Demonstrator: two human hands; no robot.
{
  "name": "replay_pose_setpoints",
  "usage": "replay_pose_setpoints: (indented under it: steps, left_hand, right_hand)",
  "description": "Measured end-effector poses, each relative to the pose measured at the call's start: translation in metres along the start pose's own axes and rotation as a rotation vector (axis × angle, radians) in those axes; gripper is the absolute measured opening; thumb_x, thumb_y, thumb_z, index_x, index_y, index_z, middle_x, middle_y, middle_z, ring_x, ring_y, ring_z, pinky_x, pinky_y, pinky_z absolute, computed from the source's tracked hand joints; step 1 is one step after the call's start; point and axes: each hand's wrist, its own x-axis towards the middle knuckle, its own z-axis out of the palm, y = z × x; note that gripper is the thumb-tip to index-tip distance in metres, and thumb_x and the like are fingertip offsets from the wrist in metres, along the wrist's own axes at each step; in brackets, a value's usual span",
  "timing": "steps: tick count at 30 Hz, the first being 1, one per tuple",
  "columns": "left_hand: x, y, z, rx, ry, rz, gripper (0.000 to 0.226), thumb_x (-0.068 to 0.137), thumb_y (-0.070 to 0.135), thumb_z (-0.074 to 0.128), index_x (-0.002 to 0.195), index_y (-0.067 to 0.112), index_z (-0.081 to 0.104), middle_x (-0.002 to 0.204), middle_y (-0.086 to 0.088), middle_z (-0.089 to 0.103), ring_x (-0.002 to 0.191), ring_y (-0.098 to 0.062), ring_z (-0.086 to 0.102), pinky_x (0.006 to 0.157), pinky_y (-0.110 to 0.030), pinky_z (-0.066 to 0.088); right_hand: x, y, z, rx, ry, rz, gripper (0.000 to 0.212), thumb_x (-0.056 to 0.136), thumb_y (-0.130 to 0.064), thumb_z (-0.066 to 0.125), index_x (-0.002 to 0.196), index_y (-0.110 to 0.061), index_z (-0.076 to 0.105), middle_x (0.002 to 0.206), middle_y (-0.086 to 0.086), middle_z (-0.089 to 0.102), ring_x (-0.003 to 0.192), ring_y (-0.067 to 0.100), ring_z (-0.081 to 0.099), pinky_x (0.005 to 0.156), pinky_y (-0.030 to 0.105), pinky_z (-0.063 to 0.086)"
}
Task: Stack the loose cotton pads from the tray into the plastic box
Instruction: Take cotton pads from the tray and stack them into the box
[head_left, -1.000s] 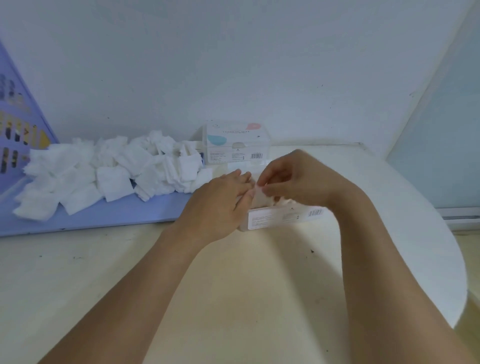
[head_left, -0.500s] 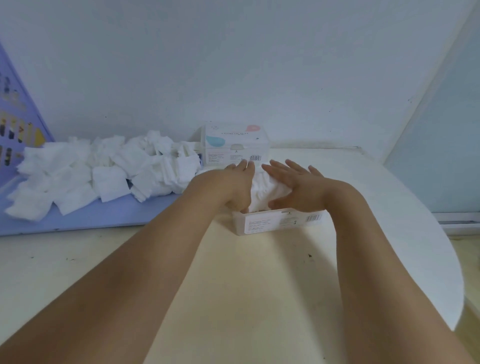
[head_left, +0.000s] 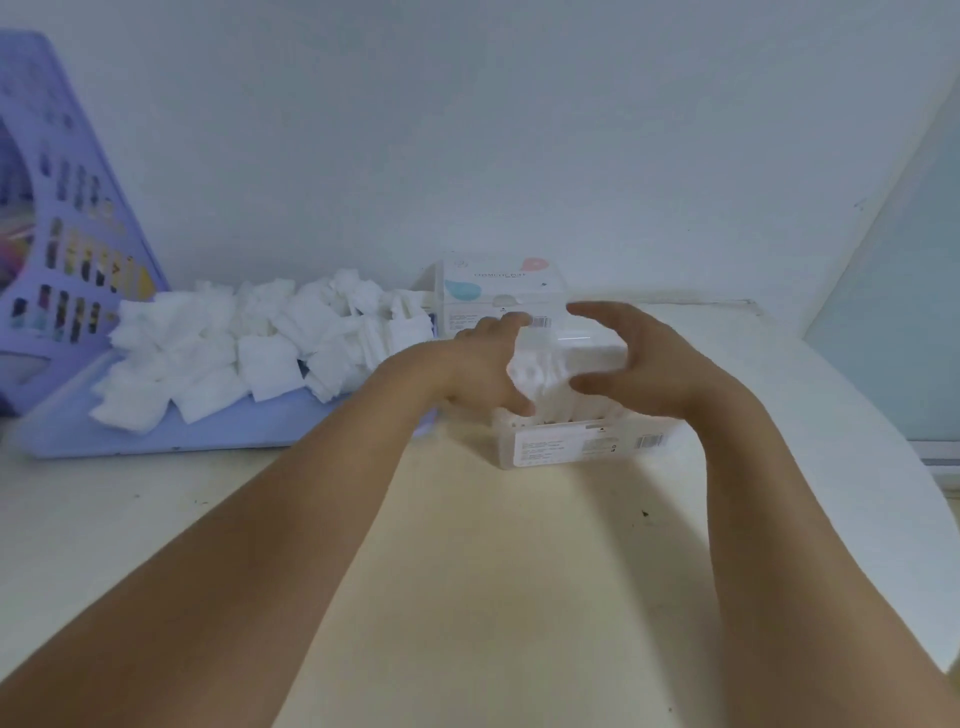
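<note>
Half a second back both hands lay flat, pressing the stack down; now the left hand (head_left: 483, 364) and right hand (head_left: 639, 364) curl round a blurred clear lid (head_left: 571, 348) over the pads in the plastic box (head_left: 576, 447). That suggests closing. The box, at the counter's (head_left: 467, 571) centre, bulges white. Loose cotton pads (head_left: 249, 353) still crowd the tray (head_left: 182, 434) at ten o'clock.

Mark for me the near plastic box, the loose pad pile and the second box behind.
near plastic box (head_left: 582, 446): head view, front labelled wall.
loose pad pile (head_left: 218, 358): head view, middle of the heap.
second box (head_left: 498, 291): head view, printed front face.
</note>
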Motion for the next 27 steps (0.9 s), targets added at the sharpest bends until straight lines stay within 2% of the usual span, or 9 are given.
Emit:
replay_pose_setpoints:
  steps: [2, 4, 6, 7, 9, 11, 16, 21, 27]
  left_hand:
    - [-0.027, -0.017, -0.006, -0.375, 0.189, 0.121, 0.081, 0.086, 0.032, 0.08, 0.152, 0.032, 0.034, 0.154, 0.008, 0.038, 0.139, -0.01, 0.039, 0.108, -0.027, 0.038]
    - [-0.049, -0.043, -0.006, -0.599, 0.561, 0.179, 0.038, 0.089, 0.022, 0.076, 0.124, 0.03, 0.063, 0.123, 0.009, 0.065, 0.112, -0.002, 0.061, 0.09, -0.021, 0.048]
    - [-0.067, -0.075, 0.002, -0.603, 0.944, 0.107, 0.017, 0.092, 0.011, 0.068, 0.103, 0.024, 0.068, 0.095, 0.01, 0.07, 0.081, 0.003, 0.065, 0.075, -0.017, 0.051]
    - [-0.074, -0.091, 0.008, -0.565, 1.082, 0.045, 0.017, 0.092, 0.008, 0.065, 0.1, 0.023, 0.066, 0.089, 0.011, 0.068, 0.075, 0.002, 0.064, 0.071, -0.018, 0.051]
    - [-0.087, -0.123, 0.021, -0.48, 1.195, -0.04, 0.022, 0.088, 0.003, 0.064, 0.103, 0.02, 0.064, 0.087, 0.006, 0.066, 0.075, -0.004, 0.062, 0.07, -0.023, 0.051]
    - [-0.091, -0.144, 0.033, -0.399, 1.165, -0.059, 0.03, 0.083, 0.0, 0.068, 0.108, 0.016, 0.065, 0.095, 0.0, 0.065, 0.082, -0.015, 0.061, 0.075, -0.029, 0.05]
    - [-0.079, -0.156, 0.039, -0.214, 0.981, 0.089, 0.044, 0.079, 0.008, 0.075, 0.122, 0.013, 0.064, 0.12, 0.0, 0.06, 0.111, -0.021, 0.058, 0.094, -0.02, 0.039]
    - [-0.073, -0.155, 0.038, -0.174, 0.913, 0.113, 0.05, 0.085, 0.019, 0.072, 0.134, 0.017, 0.06, 0.135, 0.001, 0.054, 0.122, -0.021, 0.052, 0.102, -0.026, 0.04]
    - [-0.071, -0.154, 0.041, -0.184, 0.829, 0.12, 0.053, 0.088, 0.02, 0.07, 0.139, 0.017, 0.057, 0.14, 0.0, 0.05, 0.124, -0.022, 0.049, 0.102, -0.031, 0.042]
  right_hand:
    - [-0.008, -0.016, -0.001, 0.135, 0.266, -0.094, 0.055, 0.084, -0.029, 0.077, 0.134, -0.033, 0.058, 0.136, -0.014, 0.056, 0.126, 0.003, 0.05, 0.108, 0.027, 0.037]
    - [-0.014, -0.048, 0.01, 0.271, 0.432, -0.218, 0.034, 0.085, -0.026, 0.077, 0.118, -0.024, 0.068, 0.111, -0.012, 0.07, 0.101, 0.002, 0.065, 0.09, 0.019, 0.049]
    - [-0.019, -0.08, 0.04, 0.331, 0.401, -0.273, 0.025, 0.084, -0.021, 0.077, 0.109, -0.019, 0.07, 0.092, -0.009, 0.072, 0.081, 0.004, 0.068, 0.074, 0.016, 0.053]
    - [-0.021, -0.094, 0.061, 0.319, 0.334, -0.273, 0.029, 0.084, -0.021, 0.077, 0.112, -0.018, 0.069, 0.095, -0.008, 0.072, 0.08, 0.003, 0.067, 0.071, 0.015, 0.052]
    - [-0.023, -0.115, 0.097, 0.221, 0.188, -0.238, 0.049, 0.084, -0.023, 0.075, 0.13, -0.016, 0.06, 0.121, -0.004, 0.066, 0.098, 0.005, 0.064, 0.081, 0.018, 0.052]
    - [-0.011, -0.121, 0.113, 0.12, 0.157, -0.191, 0.061, 0.083, -0.022, 0.074, 0.139, -0.013, 0.05, 0.133, 0.002, 0.057, 0.115, 0.017, 0.055, 0.091, 0.025, 0.045]
    - [0.05, -0.132, 0.121, -0.045, 0.028, 0.021, 0.046, 0.068, -0.045, 0.073, 0.099, -0.018, 0.052, 0.095, 0.003, 0.057, 0.092, 0.03, 0.062, 0.062, 0.029, 0.037]
    - [0.069, -0.132, 0.133, 0.224, 0.097, 0.286, 0.069, 0.088, -0.061, 0.059, 0.132, -0.01, 0.047, 0.122, 0.007, 0.059, 0.112, 0.03, 0.058, 0.08, 0.035, 0.043]
    - [0.079, -0.134, 0.133, 0.191, 0.162, 0.308, 0.048, 0.084, -0.042, 0.066, 0.118, -0.009, 0.055, 0.111, 0.006, 0.062, 0.093, 0.025, 0.058, 0.063, 0.03, 0.037]
